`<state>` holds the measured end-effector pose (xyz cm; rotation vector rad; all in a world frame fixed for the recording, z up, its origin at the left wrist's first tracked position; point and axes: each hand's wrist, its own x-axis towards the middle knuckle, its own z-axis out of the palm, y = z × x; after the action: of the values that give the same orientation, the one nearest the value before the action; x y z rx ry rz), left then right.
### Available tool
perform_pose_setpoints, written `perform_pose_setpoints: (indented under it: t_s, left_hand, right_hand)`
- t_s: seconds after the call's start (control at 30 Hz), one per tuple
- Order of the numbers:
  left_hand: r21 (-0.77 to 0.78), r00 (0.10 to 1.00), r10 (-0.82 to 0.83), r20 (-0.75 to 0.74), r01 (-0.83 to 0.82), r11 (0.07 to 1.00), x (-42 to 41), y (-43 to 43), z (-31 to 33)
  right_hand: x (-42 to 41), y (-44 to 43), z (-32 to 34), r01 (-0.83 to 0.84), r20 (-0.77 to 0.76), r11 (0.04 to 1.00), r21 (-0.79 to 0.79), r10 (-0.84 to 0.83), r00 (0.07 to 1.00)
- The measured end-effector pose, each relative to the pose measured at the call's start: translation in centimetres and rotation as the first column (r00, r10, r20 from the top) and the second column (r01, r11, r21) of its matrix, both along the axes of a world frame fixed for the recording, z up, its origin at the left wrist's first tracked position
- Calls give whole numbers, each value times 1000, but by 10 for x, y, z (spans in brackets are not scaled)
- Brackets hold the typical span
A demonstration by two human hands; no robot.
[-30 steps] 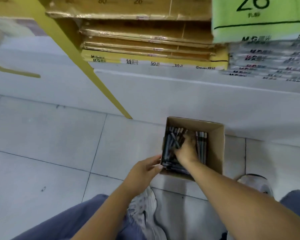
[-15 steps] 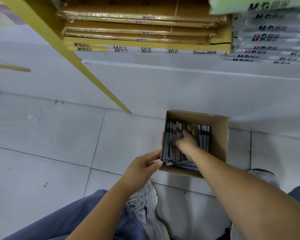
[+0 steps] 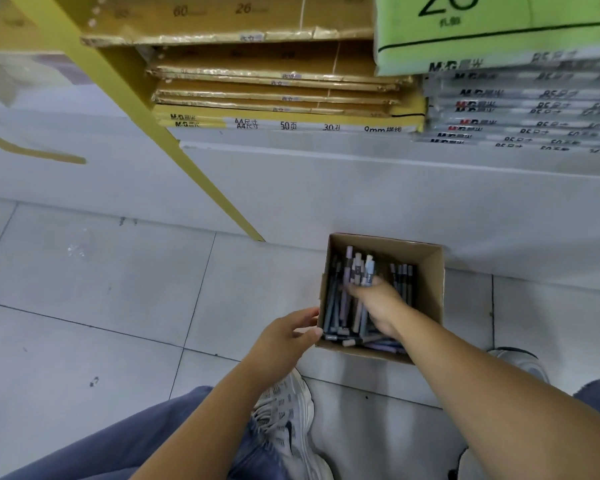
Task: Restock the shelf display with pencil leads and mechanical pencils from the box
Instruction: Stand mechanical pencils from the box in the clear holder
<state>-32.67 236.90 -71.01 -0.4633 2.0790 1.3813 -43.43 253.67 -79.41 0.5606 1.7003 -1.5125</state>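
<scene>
Head view: box on floor, against shelf base. Right hand is inside it, fingers curled round a bundle of mechanical pencils. Left hand rests relaxed fingers against box's near-left corner, apparently not gripping.

The right hand covers the middles of the mechanical pencils it grips, and the ends of its fingers are out of sight behind them. The right forearm hides the near right corner of the box and part of a shoe. The green pack is cut off by the top edge. Print on the grey packs is blurred.
</scene>
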Motion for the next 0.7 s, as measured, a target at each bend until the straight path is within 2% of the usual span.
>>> perform_pose_setpoints:
  t_s: [0.1, 0.17, 0.2, 0.23, 0.3, 0.37, 0.47, 0.53, 0.63, 0.7]
  left_hand:
    - [-174, 1000, 7, 16, -4, 985, -2, 5, 7]
    - [-299, 997, -10, -75, -13, 954, -5, 10, 20]
    - [-294, 991, -15, -130, -24, 955, -8, 12, 30]
    - [-243, 987, -21, -160, -18, 970, -12, 14, 44]
    - [25, 990, -8, -143, 12, 1000, -23, 19, 77]
    - [322, 995, -12, -98, 44, 946, -31, 28, 117]
    - [537, 994, -19, -106, 73, 841, -45, 41, 170]
    - [587, 987, -42, -156, 127, 800, -53, 51, 208]
    - [529, 953, -89, -289, 236, 815, -63, 63, 266]
    - [485, 927, -100, -362, 278, 829, -69, 71, 302]
  right_hand:
    - [0, 15, 36, -49, -58, 994, -94, 43, 997]
    - [1, 25, 70, -92, -108, 978, -189, 73, 992]
    - [2, 28, 90, -113, -137, 966, -233, 83, 987]
    - [2, 31, 110, -132, -169, 953, -272, 87, 982]
    - [5, 34, 153, -159, -242, 933, -322, 82, 967]
    - [7, 35, 199, -200, -322, 916, -348, 83, 943]
    - [10, 39, 270, -263, -474, 900, -347, 73, 878]
    - [14, 44, 315, -293, -576, 908, -301, 72, 815]
    - [14, 53, 377, -319, -769, 943, -89, 139, 624]
    - [10, 62, 413, -319, -830, 948, -14, 167, 532]
